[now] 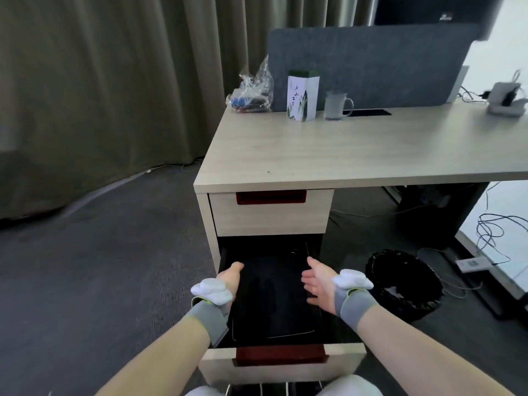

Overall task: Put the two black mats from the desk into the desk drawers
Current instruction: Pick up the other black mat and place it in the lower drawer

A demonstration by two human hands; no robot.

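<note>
With lower drawer (281, 364) pulled out, black mat (274, 298) lies flat inside; left hand (230, 277) at its 9 o'clock edge, right hand (318, 282) at 3 o'clock, both spread, gripping nothing.

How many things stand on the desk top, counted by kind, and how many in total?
Plastic bag with contents: 1
Tea tin: 1
Glass mug: 1
Grey device with cables, at the far right: 1
Total: 4
No black mat lies on the desk top.
</note>
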